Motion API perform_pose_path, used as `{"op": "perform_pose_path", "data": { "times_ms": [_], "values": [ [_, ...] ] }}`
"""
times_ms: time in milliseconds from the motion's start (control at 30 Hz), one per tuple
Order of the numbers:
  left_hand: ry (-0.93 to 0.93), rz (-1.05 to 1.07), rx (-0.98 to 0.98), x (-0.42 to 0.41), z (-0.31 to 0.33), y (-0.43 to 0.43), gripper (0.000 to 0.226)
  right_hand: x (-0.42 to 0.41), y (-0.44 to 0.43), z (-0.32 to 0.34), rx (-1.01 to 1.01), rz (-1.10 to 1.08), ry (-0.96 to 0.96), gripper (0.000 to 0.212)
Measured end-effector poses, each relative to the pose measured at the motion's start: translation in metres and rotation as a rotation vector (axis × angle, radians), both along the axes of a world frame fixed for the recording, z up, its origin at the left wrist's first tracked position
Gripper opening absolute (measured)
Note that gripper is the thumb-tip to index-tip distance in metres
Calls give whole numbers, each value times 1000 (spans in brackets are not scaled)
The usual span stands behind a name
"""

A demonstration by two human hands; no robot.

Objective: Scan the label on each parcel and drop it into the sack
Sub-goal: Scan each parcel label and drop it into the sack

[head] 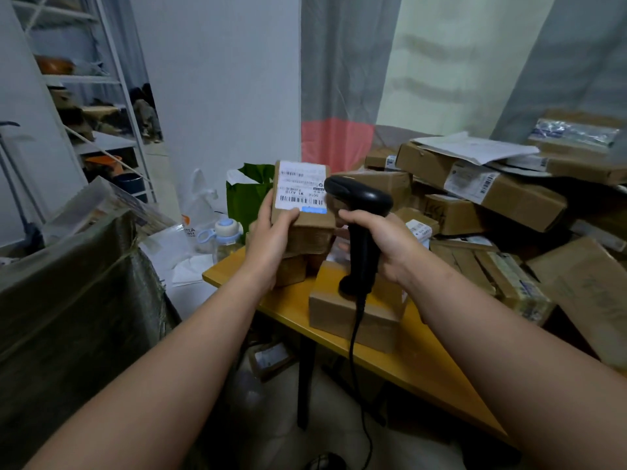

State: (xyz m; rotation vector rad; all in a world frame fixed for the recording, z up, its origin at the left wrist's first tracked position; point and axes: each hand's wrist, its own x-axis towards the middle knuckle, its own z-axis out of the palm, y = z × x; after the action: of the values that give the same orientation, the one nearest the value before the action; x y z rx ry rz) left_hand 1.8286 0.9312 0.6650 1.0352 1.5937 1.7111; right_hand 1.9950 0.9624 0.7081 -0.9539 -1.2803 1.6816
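My left hand (273, 234) grips a small brown cardboard parcel (310, 228) from its left side, thumb on the front, holding it upright above the table. Its white label (300, 186) with a barcode faces me. My right hand (380, 244) grips the handle of a black corded barcode scanner (358, 201), whose head sits just right of the label and points at it. The scanner's cable hangs down past the table edge. A large dark sack (74, 300) bound with clear tape stands at the left, below my left forearm.
A yellow table (417, 362) holds a few small boxes (353, 317) under my hands. Several cardboard parcels (481, 191) are heaped to the right. A baby bottle (225, 237), a green bag (249, 195) and a white shelf rack (101, 96) stand behind on the left.
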Motion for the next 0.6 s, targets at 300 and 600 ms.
{"op": "perform_pose_path", "data": {
  "times_ms": [300, 600],
  "values": [
    [6, -96, 225, 68, 33, -39, 74, 94, -46, -7, 71, -174, 161, 23],
    [526, -455, 178, 167, 26, -62, 56, 214, -120, -67, 282, -471, 17, 36]
  ]
}}
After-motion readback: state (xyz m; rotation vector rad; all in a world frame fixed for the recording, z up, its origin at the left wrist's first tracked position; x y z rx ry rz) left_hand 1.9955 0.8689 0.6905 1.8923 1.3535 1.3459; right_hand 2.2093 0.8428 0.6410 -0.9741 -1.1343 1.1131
